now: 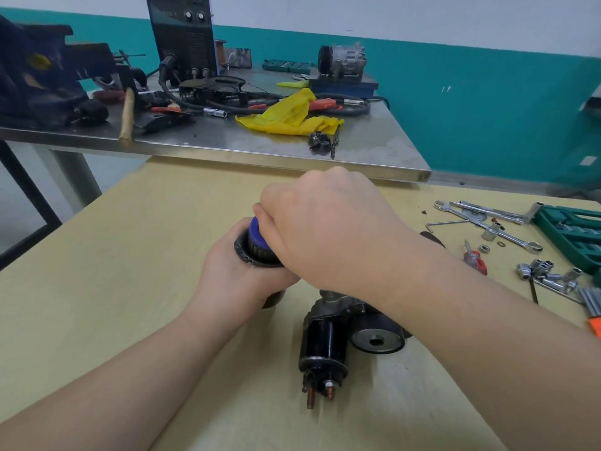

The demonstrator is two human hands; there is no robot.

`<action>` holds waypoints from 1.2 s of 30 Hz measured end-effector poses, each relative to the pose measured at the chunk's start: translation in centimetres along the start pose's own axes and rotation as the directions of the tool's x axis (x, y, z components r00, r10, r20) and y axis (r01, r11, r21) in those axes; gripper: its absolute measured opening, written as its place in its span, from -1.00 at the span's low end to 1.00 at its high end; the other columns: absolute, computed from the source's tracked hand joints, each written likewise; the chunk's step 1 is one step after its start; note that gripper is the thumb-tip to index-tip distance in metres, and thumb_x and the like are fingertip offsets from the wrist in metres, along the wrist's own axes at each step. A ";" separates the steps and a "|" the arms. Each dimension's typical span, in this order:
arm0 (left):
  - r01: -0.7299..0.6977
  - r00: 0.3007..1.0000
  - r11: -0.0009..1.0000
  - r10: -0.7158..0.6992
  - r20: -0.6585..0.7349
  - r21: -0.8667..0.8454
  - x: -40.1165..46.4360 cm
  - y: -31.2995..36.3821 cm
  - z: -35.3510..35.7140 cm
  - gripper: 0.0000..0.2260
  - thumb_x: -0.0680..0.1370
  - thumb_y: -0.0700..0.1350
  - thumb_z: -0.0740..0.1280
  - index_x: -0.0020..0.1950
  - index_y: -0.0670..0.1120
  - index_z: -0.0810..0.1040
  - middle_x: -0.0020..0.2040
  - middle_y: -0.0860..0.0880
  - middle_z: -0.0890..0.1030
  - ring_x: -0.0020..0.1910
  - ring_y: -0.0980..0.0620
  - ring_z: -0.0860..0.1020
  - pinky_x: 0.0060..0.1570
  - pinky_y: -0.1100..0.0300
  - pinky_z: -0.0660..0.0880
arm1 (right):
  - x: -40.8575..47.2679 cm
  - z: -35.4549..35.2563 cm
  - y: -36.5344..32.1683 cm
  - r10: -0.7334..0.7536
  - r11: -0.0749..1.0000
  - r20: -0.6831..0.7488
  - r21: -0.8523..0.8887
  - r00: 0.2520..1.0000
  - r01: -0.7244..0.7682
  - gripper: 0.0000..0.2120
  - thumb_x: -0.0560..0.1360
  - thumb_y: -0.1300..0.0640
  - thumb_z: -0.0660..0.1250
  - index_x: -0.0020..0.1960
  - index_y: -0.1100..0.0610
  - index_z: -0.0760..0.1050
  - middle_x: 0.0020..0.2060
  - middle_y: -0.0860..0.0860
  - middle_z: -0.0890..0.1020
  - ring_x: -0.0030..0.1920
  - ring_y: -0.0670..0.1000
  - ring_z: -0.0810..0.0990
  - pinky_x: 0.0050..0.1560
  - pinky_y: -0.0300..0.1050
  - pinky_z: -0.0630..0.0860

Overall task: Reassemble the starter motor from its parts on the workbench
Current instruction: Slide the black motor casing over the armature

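My left hand [237,278] grips a black cylindrical motor housing [244,253], held upright over the wooden table [97,271]. A blue-topped armature [255,234] sticks out of the housing's open top. My right hand [325,229] comes down from above and curls its fingers round the armature's upper end, hiding most of it. In front of my hands lies the starter body with its black solenoid [323,343], copper terminals [320,395] pointing toward me. A round end cap [377,340] shows beside the solenoid, under my right forearm.
Spanners [487,219], sockets [549,275], a small red screwdriver [476,258] and a green tool case [575,232] lie at the right. Behind stands a steel bench [227,138] with a yellow rag [292,115], a small black part [320,143], cables, a welder and a compressor.
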State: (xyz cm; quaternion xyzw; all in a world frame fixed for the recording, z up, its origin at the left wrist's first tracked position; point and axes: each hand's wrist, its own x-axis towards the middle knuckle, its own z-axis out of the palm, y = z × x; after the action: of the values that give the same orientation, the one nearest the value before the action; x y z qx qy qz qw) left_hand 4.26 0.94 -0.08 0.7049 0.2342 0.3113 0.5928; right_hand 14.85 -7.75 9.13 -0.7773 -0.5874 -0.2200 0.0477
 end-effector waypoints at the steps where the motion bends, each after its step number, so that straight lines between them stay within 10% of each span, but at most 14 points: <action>1: 0.001 1.000 1.000 -0.001 0.007 -0.005 0.0 0.0 0.0 -0.69 0.07 0.03 0.50 -0.25 0.13 0.52 -0.42 0.11 0.56 -0.53 0.17 0.45 -0.51 0.34 0.39 | 0.0 0.0 -0.1 -0.002 1.000 0.006 -0.004 1.000 0.002 -0.68 0.64 -0.16 0.03 -0.17 -0.05 0.40 -0.41 -0.07 0.36 -0.37 0.15 0.46 -0.32 -0.03 0.45; 36: -0.132 0.989 0.991 0.132 0.064 -0.005 0.4 -1.3 -0.3 -0.61 0.19 0.06 0.65 -0.05 0.24 0.63 -0.14 0.06 0.72 -0.24 0.15 0.67 -0.26 0.27 0.63 | 0.6 -3.7 0.9 -0.068 0.995 0.078 0.082 0.995 0.061 -0.57 0.73 -0.07 0.06 -0.29 0.03 0.21 -0.39 -0.04 0.35 -0.36 0.07 0.37 -0.23 -0.01 0.34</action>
State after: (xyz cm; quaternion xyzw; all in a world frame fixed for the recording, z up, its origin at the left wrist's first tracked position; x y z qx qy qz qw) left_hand 4.39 1.68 -1.24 0.7284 0.1679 0.3271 0.5782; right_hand 14.79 -8.74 12.86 -0.7637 -0.6219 -0.1663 0.0479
